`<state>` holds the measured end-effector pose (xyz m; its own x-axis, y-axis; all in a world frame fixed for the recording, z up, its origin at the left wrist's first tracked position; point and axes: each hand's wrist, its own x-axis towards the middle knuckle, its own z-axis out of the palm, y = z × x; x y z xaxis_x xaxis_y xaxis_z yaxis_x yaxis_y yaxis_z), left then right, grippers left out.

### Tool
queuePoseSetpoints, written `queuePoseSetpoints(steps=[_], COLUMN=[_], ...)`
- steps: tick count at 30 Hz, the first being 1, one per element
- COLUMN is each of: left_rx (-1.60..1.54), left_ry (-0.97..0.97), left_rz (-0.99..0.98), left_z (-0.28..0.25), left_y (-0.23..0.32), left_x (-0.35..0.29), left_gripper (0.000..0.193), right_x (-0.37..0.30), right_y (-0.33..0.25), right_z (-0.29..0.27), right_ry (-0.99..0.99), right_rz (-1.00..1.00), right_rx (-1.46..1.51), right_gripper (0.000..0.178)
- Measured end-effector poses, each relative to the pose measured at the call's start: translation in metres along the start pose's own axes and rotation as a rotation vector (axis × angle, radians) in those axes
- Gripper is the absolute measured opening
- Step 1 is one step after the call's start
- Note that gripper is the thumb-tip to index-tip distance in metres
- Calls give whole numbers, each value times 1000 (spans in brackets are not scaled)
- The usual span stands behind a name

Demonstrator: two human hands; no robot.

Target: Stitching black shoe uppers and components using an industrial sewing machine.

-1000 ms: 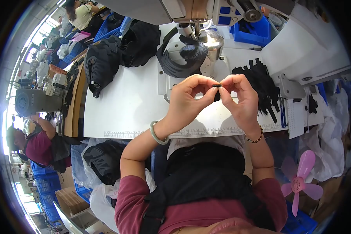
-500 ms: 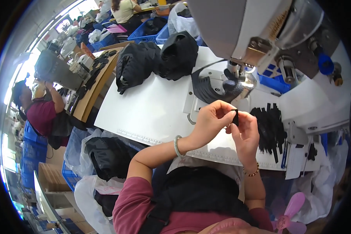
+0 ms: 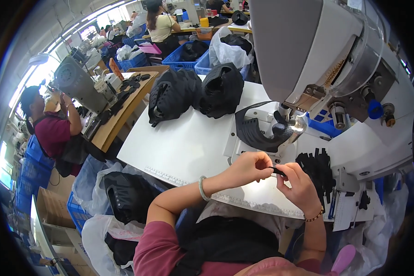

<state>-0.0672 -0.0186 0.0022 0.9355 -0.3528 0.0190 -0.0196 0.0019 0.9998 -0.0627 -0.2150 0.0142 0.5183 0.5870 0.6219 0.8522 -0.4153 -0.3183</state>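
Between my two hands, just above the table's front edge, is a short black fabric strip [image 3: 278,172]. My left hand [image 3: 249,169] pinches one end of it, and my right hand [image 3: 300,187] pinches the other between thumb and fingers. Beyond them, a curved black shoe upper [image 3: 258,134] lies on the bed of the grey sewing machine [image 3: 303,46], its right part beneath the machine head. A heap of black strips [image 3: 318,172] lies to the right of my right hand.
Two stacks of black shoe uppers [image 3: 172,97] stand on the white table [image 3: 175,142] at the back left. More black uppers [image 3: 129,195] sit in a bagged bin below. A blue tray [image 3: 326,125] is behind the machine. At left, a co-worker [image 3: 53,133] sits at another machine.
The strip has turned from upright to nearly level between my fingers. My right hand has tipped outward to the right. The whole view has shifted, showing more of the room's far side.
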Motion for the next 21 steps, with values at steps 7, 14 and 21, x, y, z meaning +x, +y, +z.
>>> queuePoseSetpoints(steps=[7,14,21], left_rx=[-83,-63,-86], left_ry=[-155,-190,85], left_rz=[-64,-67,114], left_z=[-4,-13,-40], left_y=[6,35,71], left_x=[7,14,36], left_gripper=[6,8,11], right_x=[-1,13,34], right_y=[-6,2,0], right_z=[-13,-9,16], right_ry=[-1,52,342], right_rz=[8,-28,792], right_rx=[-61,26,1093], right_gripper=[26,29,25])
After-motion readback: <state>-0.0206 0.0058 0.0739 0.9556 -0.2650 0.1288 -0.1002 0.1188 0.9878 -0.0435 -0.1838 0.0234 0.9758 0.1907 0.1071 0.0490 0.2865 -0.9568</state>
